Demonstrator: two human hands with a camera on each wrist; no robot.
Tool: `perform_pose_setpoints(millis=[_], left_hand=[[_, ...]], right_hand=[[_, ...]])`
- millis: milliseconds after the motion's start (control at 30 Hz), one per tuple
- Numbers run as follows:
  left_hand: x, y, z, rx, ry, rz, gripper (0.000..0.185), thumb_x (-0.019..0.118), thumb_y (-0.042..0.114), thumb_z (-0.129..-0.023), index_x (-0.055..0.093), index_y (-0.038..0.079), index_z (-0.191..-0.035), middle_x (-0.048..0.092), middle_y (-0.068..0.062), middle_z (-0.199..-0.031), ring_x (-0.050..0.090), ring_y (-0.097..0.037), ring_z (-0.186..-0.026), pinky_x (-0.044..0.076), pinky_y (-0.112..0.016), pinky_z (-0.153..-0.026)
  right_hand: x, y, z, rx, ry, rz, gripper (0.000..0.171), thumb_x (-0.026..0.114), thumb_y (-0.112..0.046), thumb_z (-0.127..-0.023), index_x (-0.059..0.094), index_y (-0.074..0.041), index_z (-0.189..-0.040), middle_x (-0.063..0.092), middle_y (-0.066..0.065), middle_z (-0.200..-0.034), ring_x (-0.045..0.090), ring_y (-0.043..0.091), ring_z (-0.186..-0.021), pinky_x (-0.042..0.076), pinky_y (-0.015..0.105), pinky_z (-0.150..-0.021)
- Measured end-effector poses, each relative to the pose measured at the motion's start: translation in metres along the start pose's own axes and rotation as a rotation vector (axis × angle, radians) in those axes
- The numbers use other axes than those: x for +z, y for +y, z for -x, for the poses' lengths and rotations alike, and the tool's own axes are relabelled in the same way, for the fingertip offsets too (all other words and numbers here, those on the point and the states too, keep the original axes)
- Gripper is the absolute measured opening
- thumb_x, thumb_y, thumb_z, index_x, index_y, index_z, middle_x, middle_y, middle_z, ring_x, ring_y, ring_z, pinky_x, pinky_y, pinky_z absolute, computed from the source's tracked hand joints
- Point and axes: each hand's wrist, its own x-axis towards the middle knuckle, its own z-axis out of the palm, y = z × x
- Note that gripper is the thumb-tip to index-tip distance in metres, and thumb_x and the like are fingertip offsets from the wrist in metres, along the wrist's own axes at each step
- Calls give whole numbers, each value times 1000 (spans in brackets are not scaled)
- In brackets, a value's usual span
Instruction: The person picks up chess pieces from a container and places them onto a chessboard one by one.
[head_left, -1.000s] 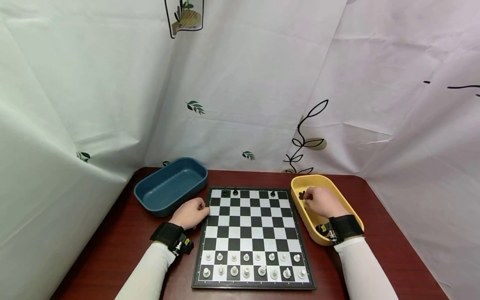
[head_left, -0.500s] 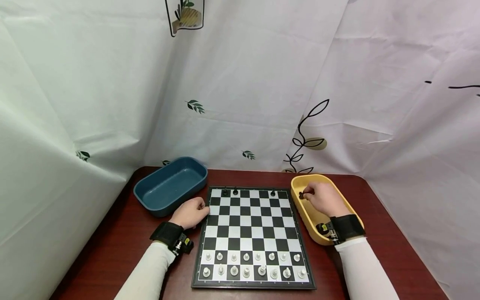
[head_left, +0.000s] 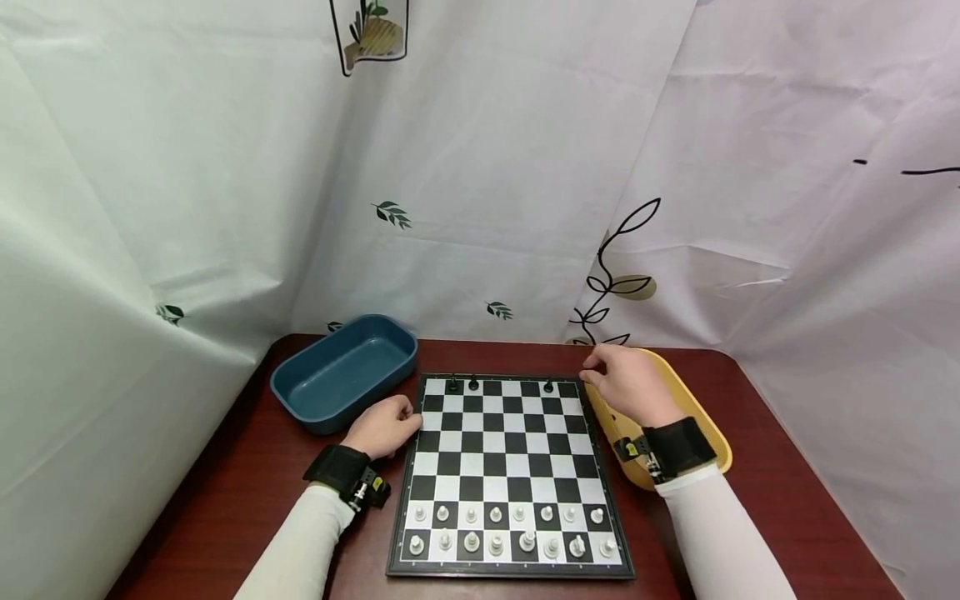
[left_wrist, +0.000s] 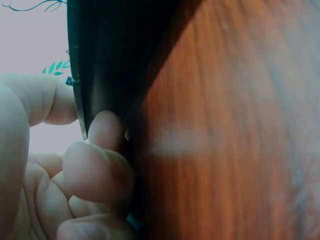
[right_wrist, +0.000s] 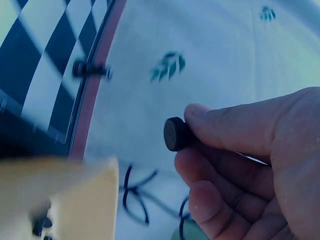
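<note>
A black-and-white chessboard [head_left: 492, 442] lies on the table, with several white chess pieces [head_left: 496, 545] in two rows on its near side. Three black chess pieces [head_left: 548, 386] stand along the far edge. My left hand [head_left: 382, 427] grips the board's left edge; in the left wrist view the fingers [left_wrist: 100, 170] curl at the side of the board. My right hand [head_left: 630, 382] is above the far-left corner of the yellow tray [head_left: 705, 417]. Between thumb and fingertips it pinches a black chess piece [right_wrist: 176, 134], whose round base shows while its top is hidden.
More black pieces [right_wrist: 42, 224] lie inside the yellow tray, right of the board. A blue tray [head_left: 341, 375] stands at the back left of the brown table [head_left: 510, 354]. White cloth [head_left: 480, 167] with plant prints hangs behind and around.
My right hand has risen out of the yellow tray with a black chess piece and shifted toward the far-left rim. My left hand has stayed at the board's edge.
</note>
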Motion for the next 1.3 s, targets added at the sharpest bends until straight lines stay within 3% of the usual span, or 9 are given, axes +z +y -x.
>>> perform_pose_setpoints(millis=[300,533,667,867,1133,1300], left_hand=[[3,-4,-2,-3,12,-8,24,64,32,-102,61,16,-84,58,-3,-63,58,-22,-47,44,-37,-52],[3,-4,-3,-18,8,-8,24,64,32,-102,61,16,-84,59,-3,-64,58,-22,-47,45,-37,-52],[2,-1,-3,-18,8,-11,24,64,31,-103,61,16,-84,59,-3,-65,59,-22,-48,45,-37,-53],[2,0,-4,-22,3,-9,24,64,31,-103,61,16,-84,59,-3,-65,59,-21,-48,45,-36,-53],[3,1,-6,-24,-7,-12,26,63,32,-104,61,16,-84,60,-3,-64,59,-22,-48,45,-37,-52],[2,0,-4,-21,-5,-9,25,63,31,-104,61,16,-84,59,-4,-64,58,-22,-48,44,-37,-52]], right_hand=[[22,-61,-35,-123,-90,-79,10,87,-8,-96,77,-10,-99,77,2,-92,68,16,-77,59,39,-72],[40,-94,-59,-193,-180,-108,7,83,-9,-100,77,-11,-100,75,0,-91,67,14,-78,58,37,-75],[56,-105,-69,-221,-221,-118,8,81,-8,-101,76,-10,-107,75,1,-95,68,16,-83,58,38,-79],[77,-116,-78,-273,-277,-144,21,78,-7,-104,79,-5,-125,78,9,-114,74,24,-102,60,41,-93],[100,-127,-88,-321,-315,-190,18,77,-8,-105,81,-6,-123,79,6,-115,75,22,-101,59,39,-91],[112,-137,-96,-331,-305,-151,17,79,-12,-104,81,-10,-120,80,4,-113,74,21,-100,59,40,-90]])
